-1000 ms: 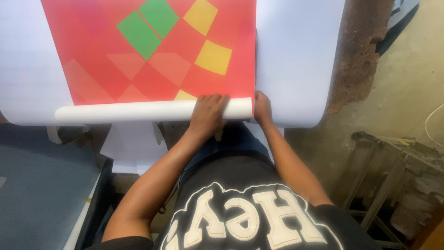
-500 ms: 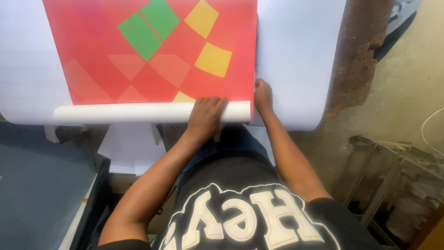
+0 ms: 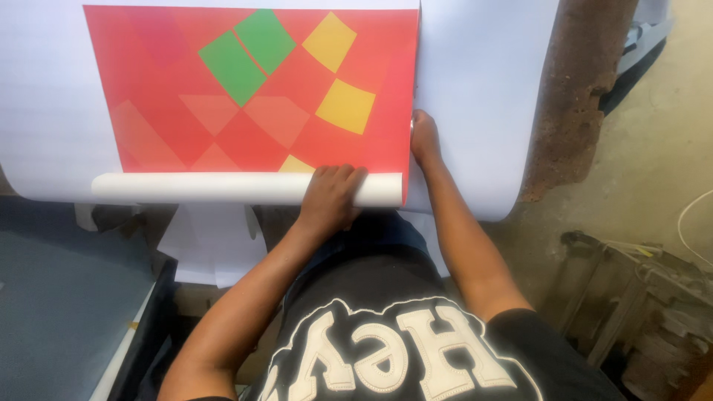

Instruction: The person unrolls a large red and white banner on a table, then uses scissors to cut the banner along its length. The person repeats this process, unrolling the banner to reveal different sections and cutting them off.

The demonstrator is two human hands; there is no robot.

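Note:
A large red printed sheet with green and yellow squares lies on a wide white paper web. Its near edge is curled into a white roll. My left hand rests on top of the roll near its right end, fingers wrapped over it. My right hand presses flat on the sheet's right edge, a little above the roll's end.
A grey-blue flat surface lies at the lower left. White sheets hang below the roll. A rusty post stands to the right, with metal clutter on the concrete floor beyond.
My right hand slid up the sheet's right edge, away from the roll. My left hand stayed on the roll.

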